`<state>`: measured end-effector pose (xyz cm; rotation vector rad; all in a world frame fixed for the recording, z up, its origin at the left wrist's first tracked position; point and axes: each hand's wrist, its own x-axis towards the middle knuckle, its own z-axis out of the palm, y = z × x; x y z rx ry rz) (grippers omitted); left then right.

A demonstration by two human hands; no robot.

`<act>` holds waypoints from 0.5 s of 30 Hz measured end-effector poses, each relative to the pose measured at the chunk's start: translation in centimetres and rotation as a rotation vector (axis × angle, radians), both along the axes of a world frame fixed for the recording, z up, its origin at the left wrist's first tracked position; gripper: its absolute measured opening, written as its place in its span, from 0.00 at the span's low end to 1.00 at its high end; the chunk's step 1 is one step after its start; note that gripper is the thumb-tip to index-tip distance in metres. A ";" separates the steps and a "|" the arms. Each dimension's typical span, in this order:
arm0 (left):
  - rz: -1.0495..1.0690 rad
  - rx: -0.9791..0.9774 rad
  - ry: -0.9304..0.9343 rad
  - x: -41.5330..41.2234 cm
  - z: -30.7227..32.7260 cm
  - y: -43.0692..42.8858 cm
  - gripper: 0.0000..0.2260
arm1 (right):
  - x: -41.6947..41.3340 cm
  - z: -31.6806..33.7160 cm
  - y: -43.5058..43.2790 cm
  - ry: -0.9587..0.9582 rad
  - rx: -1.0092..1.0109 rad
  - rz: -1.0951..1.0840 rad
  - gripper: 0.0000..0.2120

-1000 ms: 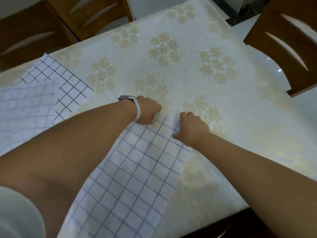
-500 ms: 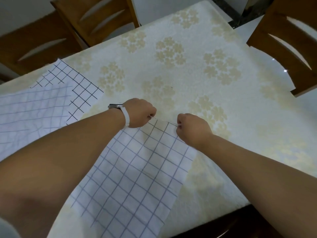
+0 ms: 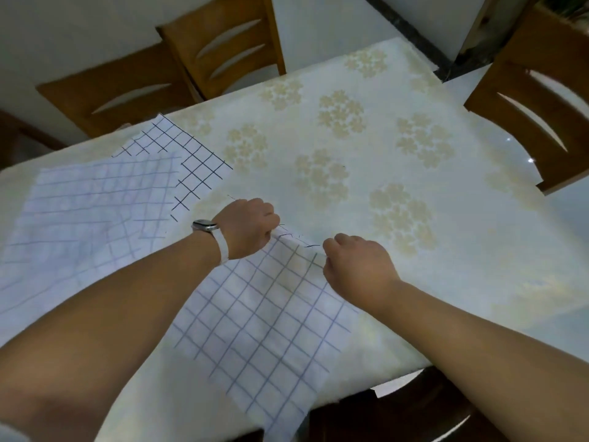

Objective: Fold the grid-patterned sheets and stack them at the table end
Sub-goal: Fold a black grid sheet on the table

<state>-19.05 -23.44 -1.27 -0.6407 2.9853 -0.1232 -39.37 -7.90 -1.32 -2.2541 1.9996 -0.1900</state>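
Observation:
A white sheet with a blue grid (image 3: 264, 317) lies in front of me, its near end hanging over the table's front edge. My left hand (image 3: 250, 228), with a watch on the wrist, pinches the sheet's far left corner. My right hand (image 3: 353, 266) pinches the far right corner. The far edge is lifted slightly off the table between both hands. More grid-patterned sheets (image 3: 95, 212) lie spread at the left, a black-lined one (image 3: 191, 157) partly under a pale blue-lined one.
The table (image 3: 414, 173) wears a cream cloth with beige flower clusters. Wooden chairs stand at the far side (image 3: 223, 49), far left (image 3: 121, 90) and right (image 3: 535, 100). A dark chair back (image 3: 414, 409) sits below the near edge.
Both hands went from resting on the sheet's far edge to pinching its corners and lifting that edge a little. My head has risen, showing more of the table and chairs.

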 end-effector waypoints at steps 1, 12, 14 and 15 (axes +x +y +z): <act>0.005 -0.002 -0.007 1.1 0.2 0.6 0.06 | 1.0 -0.1 0.6 0.001 -0.010 0.012 0.17; 0.000 0.086 -0.065 11.6 -3.4 7.9 0.11 | 10.7 -4.5 8.4 -0.010 0.025 0.180 0.15; 0.011 0.098 -0.067 13.1 -4.5 9.0 0.10 | 12.0 -5.5 9.6 -0.020 0.026 0.187 0.14; 0.014 0.101 -0.069 13.8 -5.1 9.4 0.10 | 12.7 -5.9 10.1 -0.019 0.026 0.190 0.14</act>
